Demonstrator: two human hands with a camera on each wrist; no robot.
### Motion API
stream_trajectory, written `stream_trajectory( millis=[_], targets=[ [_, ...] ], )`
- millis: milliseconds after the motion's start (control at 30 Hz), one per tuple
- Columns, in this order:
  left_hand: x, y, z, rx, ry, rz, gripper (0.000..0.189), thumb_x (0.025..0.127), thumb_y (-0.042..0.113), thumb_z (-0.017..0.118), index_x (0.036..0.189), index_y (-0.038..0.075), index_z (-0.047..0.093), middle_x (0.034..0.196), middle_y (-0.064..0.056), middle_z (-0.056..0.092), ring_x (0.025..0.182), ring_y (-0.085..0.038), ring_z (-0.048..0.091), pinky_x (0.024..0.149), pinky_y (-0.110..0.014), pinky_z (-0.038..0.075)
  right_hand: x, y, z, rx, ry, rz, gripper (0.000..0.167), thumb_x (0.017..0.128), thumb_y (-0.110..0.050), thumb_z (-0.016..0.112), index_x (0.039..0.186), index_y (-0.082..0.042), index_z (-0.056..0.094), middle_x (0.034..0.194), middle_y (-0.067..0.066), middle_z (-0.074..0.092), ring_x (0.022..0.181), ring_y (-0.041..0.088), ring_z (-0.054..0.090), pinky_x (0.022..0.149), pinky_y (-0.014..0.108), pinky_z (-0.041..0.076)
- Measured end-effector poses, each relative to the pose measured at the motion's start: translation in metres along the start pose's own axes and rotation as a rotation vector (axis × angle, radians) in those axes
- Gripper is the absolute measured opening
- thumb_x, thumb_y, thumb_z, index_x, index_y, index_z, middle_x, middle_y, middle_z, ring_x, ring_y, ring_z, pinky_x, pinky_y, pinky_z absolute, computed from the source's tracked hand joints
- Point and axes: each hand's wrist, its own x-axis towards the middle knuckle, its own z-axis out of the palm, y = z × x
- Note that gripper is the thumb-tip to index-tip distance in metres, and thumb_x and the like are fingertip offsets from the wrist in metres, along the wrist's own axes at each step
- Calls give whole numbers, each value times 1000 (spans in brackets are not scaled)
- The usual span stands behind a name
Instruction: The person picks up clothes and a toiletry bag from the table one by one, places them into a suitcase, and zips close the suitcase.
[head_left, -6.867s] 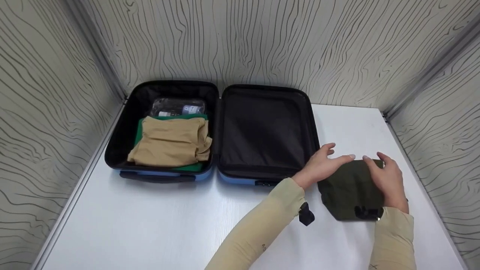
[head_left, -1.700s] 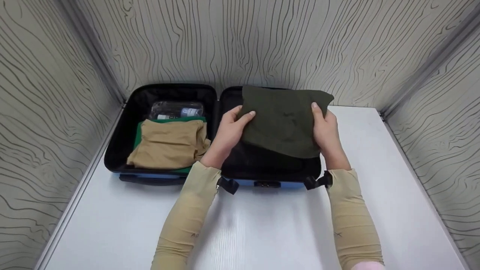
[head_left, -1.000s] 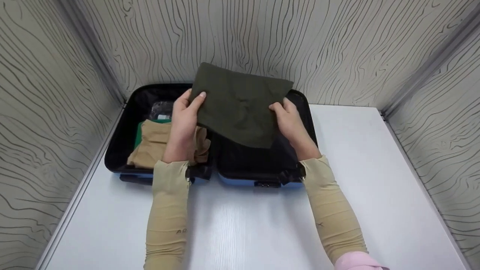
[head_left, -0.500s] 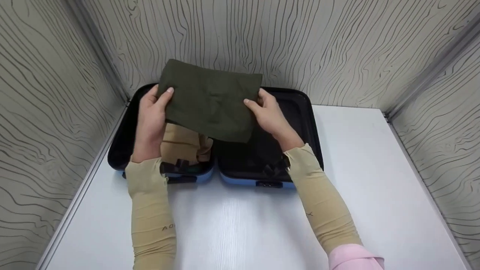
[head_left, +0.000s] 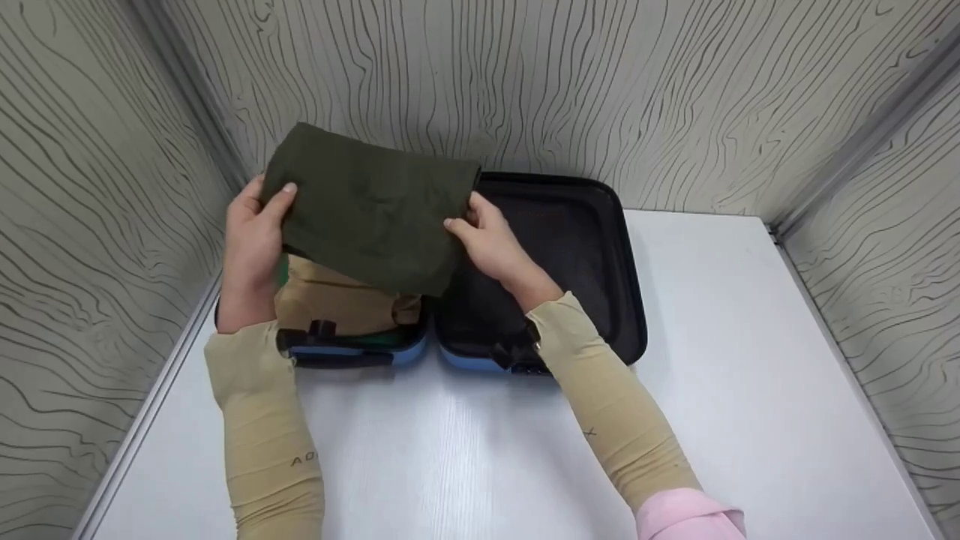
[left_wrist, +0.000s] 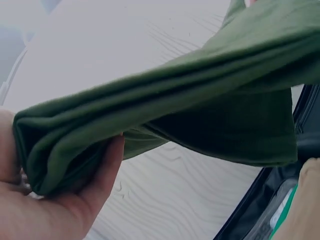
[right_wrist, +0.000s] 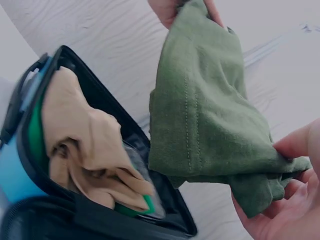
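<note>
A folded dark green garment [head_left: 371, 206] hangs in the air above the left half of the open suitcase [head_left: 634, 330]. My left hand [head_left: 255, 240] pinches its left edge, thumb on top. At its right edge my right hand [head_left: 495, 240] pinches the cloth between thumb and fingers. The left wrist view shows several stacked folds of the garment [left_wrist: 165, 95] inside the left hand's grip. Below it in the left half lies a folded tan garment [head_left: 337, 300], over a bright green cloth [right_wrist: 37, 130]. The held garment hides the back of that half in the head view.
The suitcase's right half has a black lining [head_left: 555, 247] and a blue shell. A clear plastic case [right_wrist: 157, 200] shows partly beside the tan garment. The white table [head_left: 450, 457] is bounded by patterned walls [head_left: 465, 75] at the back and sides.
Earlier the green garment lay on the table right of the suitcase. Both hands have lifted it and carried it left, across the right half and over the left half.
</note>
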Motion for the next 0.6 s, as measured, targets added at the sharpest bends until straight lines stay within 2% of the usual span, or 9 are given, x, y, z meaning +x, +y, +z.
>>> stream_trajectory(
  millis=[233,433,600],
  targets=[
    [-4,-7,-22,1,47,15,23,105,16,58,124,4,62,115,-13,57,99,-24,57,83,-32,48,1,12,22,-78,-27,-5,39,105,-5,50,144,-5,46,129,10,61,107,19,58,87,34,48],
    [-7,-21,-39,-3,115,5,19,105,12,58,119,1,62,113,-12,56,98,-22,56,82,-31,47,4,23,39,-89,-66,31,48,104,-5,54,151,-4,41,139,12,57,122,19,57,97,34,49],
    [-7,-47,-52,55,139,-97,19,106,15,56,121,4,60,116,-9,54,100,-21,55,82,-31,48,6,40,49,-132,-64,100,55,103,-6,58,154,-1,37,144,15,54,131,23,52,103,36,45]
  ],
)
